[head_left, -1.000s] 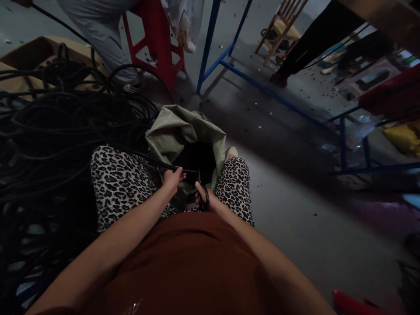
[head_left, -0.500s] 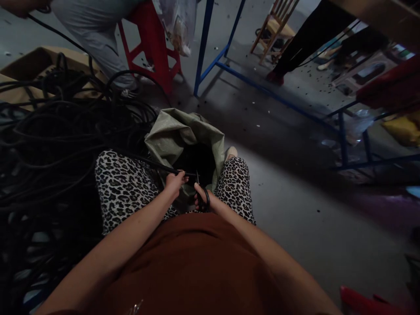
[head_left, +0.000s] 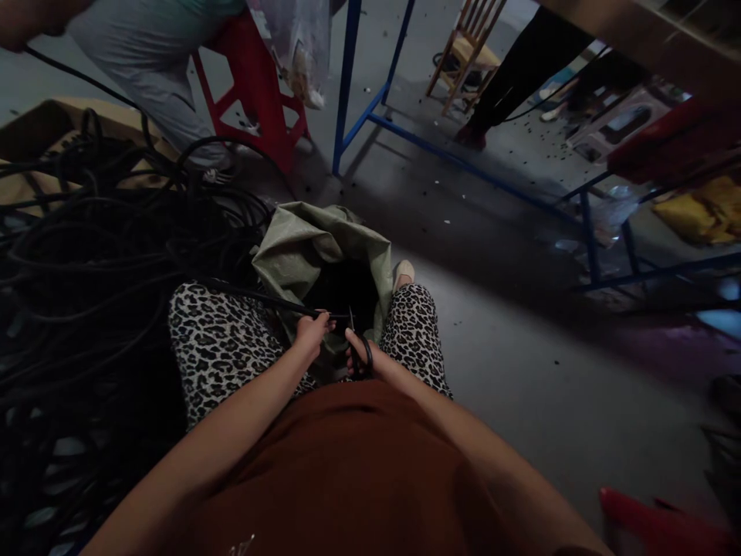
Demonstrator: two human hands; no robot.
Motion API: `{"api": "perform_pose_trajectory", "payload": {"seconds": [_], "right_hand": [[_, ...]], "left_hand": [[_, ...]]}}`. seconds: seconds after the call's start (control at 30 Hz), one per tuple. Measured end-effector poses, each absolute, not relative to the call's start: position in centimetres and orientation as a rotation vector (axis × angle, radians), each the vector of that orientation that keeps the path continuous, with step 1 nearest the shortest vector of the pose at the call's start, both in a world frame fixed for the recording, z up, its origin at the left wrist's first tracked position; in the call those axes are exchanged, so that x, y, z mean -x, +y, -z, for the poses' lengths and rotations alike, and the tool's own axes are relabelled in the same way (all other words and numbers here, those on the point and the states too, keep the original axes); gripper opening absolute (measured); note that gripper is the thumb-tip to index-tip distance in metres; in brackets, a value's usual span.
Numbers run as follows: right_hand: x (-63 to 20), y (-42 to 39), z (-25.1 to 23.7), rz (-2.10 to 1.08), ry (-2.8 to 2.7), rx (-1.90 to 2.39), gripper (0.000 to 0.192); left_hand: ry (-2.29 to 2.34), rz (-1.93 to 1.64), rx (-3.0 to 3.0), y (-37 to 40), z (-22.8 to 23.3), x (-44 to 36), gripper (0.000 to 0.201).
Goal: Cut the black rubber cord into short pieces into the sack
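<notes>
My left hand (head_left: 313, 333) is closed around a black rubber strip (head_left: 260, 296), whose end sticks out to the right past my fingers. In my right hand (head_left: 360, 354) is a pair of scissors (head_left: 367, 351) with black handles, the blades pointing up by the strip's end. Whether the blades touch the strip I cannot tell. Both hands are over the near rim of a grey-green woven sack (head_left: 289, 255) standing between my knees. Its inside is dark, so the contents cannot be made out. The strip runs left across my knee to a large tangle of black strips (head_left: 116, 239).
Behind the tangle is a cardboard box (head_left: 52, 116). A person in grey trousers (head_left: 139, 69) sits by a red stool (head_left: 260, 100), holding a black strip. Blue table legs (head_left: 347, 93) stand ahead. Farther off are a wooden chair (head_left: 468, 54) and another person's dark-clad leg (head_left: 509, 73).
The view has shifted slightly, so the surroundings sit a little to the left. My hands keep nearly the same pose, with the strip and scissors still held over the sack.
</notes>
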State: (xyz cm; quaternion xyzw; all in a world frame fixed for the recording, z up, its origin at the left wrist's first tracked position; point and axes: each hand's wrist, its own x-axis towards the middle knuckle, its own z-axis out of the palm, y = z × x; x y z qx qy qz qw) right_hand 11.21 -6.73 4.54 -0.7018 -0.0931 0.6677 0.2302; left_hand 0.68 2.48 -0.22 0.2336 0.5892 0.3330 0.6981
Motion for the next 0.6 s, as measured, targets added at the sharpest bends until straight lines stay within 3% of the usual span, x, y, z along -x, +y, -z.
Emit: {"api": "perform_pose_trajectory", "payload": {"seconds": [0.6], "right_hand": [[-11.0, -6.3, -5.4, -1.785, -0.303, 2.033, 0.044]], "left_hand": [[1.344, -0.761, -0.521, 2.2, 0.5, -0.6, 0.004]]}}
